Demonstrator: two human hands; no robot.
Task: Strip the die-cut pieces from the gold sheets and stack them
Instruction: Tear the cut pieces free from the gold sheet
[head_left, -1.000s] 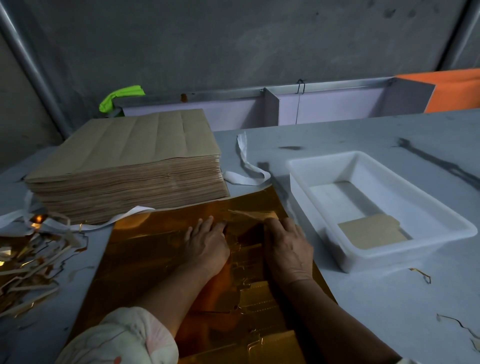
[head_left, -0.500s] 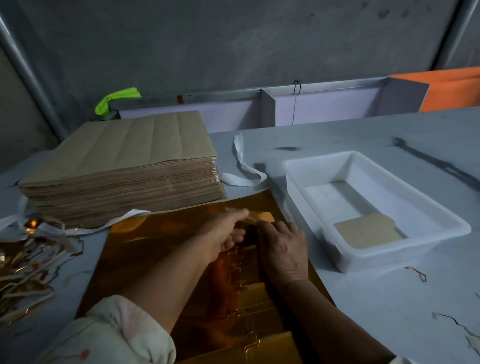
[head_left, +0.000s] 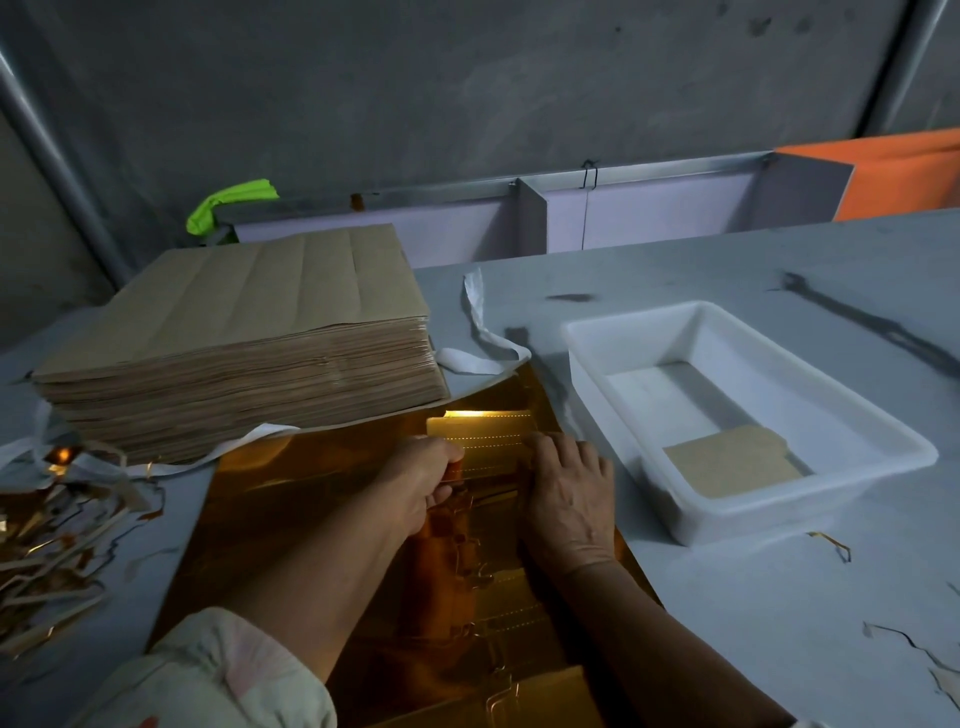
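Left grip (head_left: 423, 480) pinches a die-cut piece (head_left: 480, 439); right grip (head_left: 571, 501), fingers straight, pins the gold sheet (head_left: 291, 493). Few stacked pieces (head_left: 730, 462) in the tray (head_left: 748, 519); tall sheet stack (head_left: 234, 338) awaits.

the sheet (head_left: 291, 499) lies on the table (head_left: 727, 623); behind it, at left, the paper stack (head_left: 249, 332); at right, the tray (head_left: 748, 415); scraps (head_left: 52, 530) far left.

Dim scene, bright glare on gold sheet (head_left: 483, 423), wide-angle edge bending, soft shadows
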